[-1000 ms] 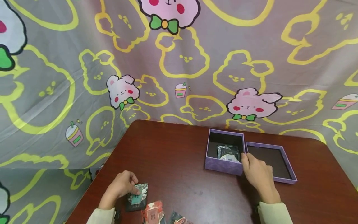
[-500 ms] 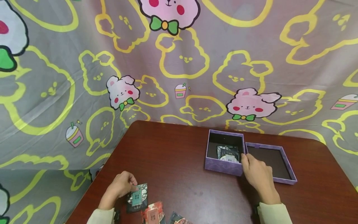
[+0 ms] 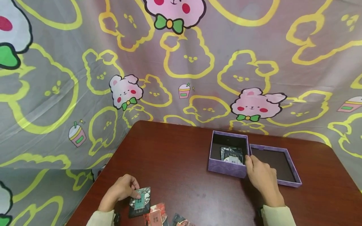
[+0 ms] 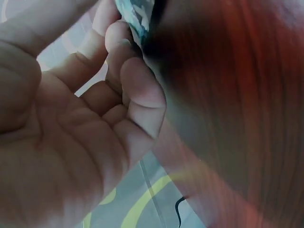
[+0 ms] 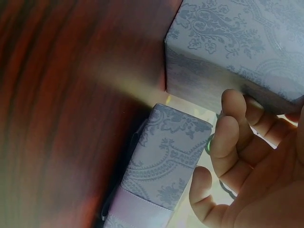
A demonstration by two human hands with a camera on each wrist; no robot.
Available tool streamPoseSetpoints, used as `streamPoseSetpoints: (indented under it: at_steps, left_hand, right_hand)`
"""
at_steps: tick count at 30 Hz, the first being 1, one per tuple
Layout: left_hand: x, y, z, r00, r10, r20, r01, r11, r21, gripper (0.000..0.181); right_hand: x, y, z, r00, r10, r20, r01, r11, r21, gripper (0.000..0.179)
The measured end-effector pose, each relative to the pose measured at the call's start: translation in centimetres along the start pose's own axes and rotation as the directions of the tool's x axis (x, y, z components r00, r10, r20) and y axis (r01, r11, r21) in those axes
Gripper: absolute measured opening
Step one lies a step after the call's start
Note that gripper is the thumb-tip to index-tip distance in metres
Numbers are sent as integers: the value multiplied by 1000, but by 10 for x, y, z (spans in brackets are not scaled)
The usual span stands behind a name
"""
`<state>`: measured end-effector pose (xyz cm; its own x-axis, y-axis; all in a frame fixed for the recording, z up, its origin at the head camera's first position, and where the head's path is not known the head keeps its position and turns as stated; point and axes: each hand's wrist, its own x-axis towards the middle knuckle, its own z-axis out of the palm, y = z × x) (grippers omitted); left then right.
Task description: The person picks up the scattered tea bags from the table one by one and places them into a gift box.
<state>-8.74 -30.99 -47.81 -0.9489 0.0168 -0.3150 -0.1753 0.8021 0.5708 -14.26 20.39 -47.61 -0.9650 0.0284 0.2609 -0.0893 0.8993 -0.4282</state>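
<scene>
My left hand [image 3: 123, 190] is at the table's left side, its thumb on a flat dark-green packet [image 3: 141, 207] with a white floral print and teal label. Its fingers curl at the packet's edge; in the left wrist view they pinch a strip of the packet [image 4: 137, 16]. An orange-red packet [image 3: 156, 216] lies against its lower right corner. My right hand [image 3: 263, 175] grips the right wall of a purple patterned box [image 3: 227, 168], thumb at the rim. In the right wrist view, fingers touch the box's side [image 5: 199, 78]. Several dark packets [image 3: 233, 153] lie inside.
The box's shallow purple lid [image 3: 292, 168], dark inside, lies beside the box on the right. Another dark packet with orange print [image 3: 181, 220] is at the bottom edge of the view. A patterned curtain [image 3: 198, 62] hangs behind the brown table [image 3: 183, 175].
The dark-green packet has slid toward the person, covering the dark area that showed below it. My left thumb shifted off its label, then back onto it. The right hand stays at the box.
</scene>
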Motion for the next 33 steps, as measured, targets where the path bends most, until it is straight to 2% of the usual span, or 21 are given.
streamPoseSetpoints:
  at_steps: [4,9,14,17,22,28,33]
  left_hand:
    - [0,2,2,1000,20,-17,-20,1000,-13,26]
    - [0,0,-2,999,45,12,-44,997,-67,19]
    - [2,-5,-10,983,174,51,-165,975,-149,15]
    - [4,-5,-14,973,225,58,-212,960,-182,12]
    - [9,-3,-16,978,209,29,-195,949,-249,2]
    - [12,3,-19,982,186,34,-159,912,-378,7]
    - [17,11,-21,982,183,49,-151,913,-380,7]
  right_hand:
    - [-1,1,-1,1000,11,25,-11,1000,-2,45]
    - [-2,0,-2,999,19,39,-19,1000,-2,45]
    - [-1,1,-2,1000,15,26,-15,1000,-2,45]
    - [-1,1,-1,1000,12,18,-12,1000,2,45]
    - [-1,0,-1,1000,10,17,-10,1000,0,45]
    - [-1,-1,-2,1000,17,23,-17,1000,-2,45]
    - [-1,-1,-3,999,20,31,-20,1000,-11,46]
